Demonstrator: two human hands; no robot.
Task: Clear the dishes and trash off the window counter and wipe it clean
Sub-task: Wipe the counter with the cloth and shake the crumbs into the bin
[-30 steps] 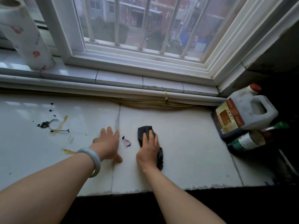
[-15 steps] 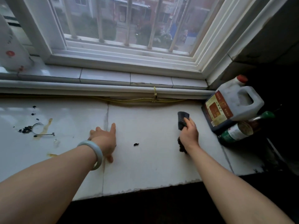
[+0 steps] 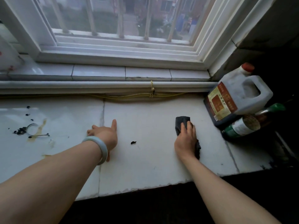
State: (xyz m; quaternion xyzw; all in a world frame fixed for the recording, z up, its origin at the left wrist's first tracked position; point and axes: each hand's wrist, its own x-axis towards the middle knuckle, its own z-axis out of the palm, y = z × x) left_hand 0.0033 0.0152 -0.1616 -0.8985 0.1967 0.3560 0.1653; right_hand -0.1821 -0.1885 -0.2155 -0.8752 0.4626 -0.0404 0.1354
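Note:
The white tiled window counter [image 3: 145, 168] runs across the view. My right hand [image 3: 186, 139] presses a dark cloth [image 3: 182, 121] flat on the counter, right of centre, with fingers laid over it. My left hand [image 3: 105, 135] rests on the counter near the tile joint, fingers spread. A small dark scrap [image 3: 133, 142] lies between my two hands. At the far left a yellowish stain [image 3: 41, 128] and black crumbs [image 3: 20, 130] mark the tile around a thin metal ring [image 3: 31, 126].
A large white jug [image 3: 239, 96] with a red cap and brown label stands at the right end, and a green-capped bottle [image 3: 247, 125] lies in front of it. A paper towel roll [image 3: 8, 54] stands on the sill at far left. Yellow cord [image 3: 137, 95] runs along the back.
My right hand slid the cloth from the middle of the counter out to the right, toward the jug, uncovering the small dark scrap. My left hand stayed planted on the tile.

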